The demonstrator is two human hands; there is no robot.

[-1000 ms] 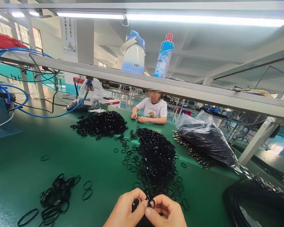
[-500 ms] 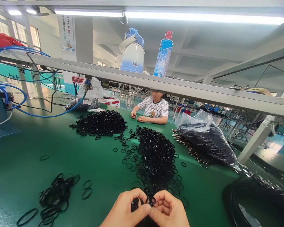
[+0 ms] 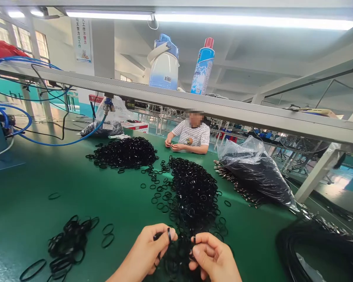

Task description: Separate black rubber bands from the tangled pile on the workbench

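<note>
Head view: my left hand (image 3: 145, 250) fingers pinch a black rubber O-ring (image 3: 169, 234) upright; right hand (image 3: 213, 256) fingers grip another ring (image 3: 194, 239), at the tabletop's near edge by the ring pile (image 3: 194, 196). Looks mid-sorting; next needs rings kept apart w/ a steady pinch.

The bottom edge cuts off my left hand (image 3: 147, 250) and right hand (image 3: 214, 258) at the wrists. My fingers hide part of the small black ring (image 3: 168, 235) I pinch.

Three heaps of black rubber rings (image 3: 194, 196), two clear plastic bags (image 3: 257, 170), one blue spray can (image 3: 202, 66), one blue-white jug (image 3: 164, 62).
</note>
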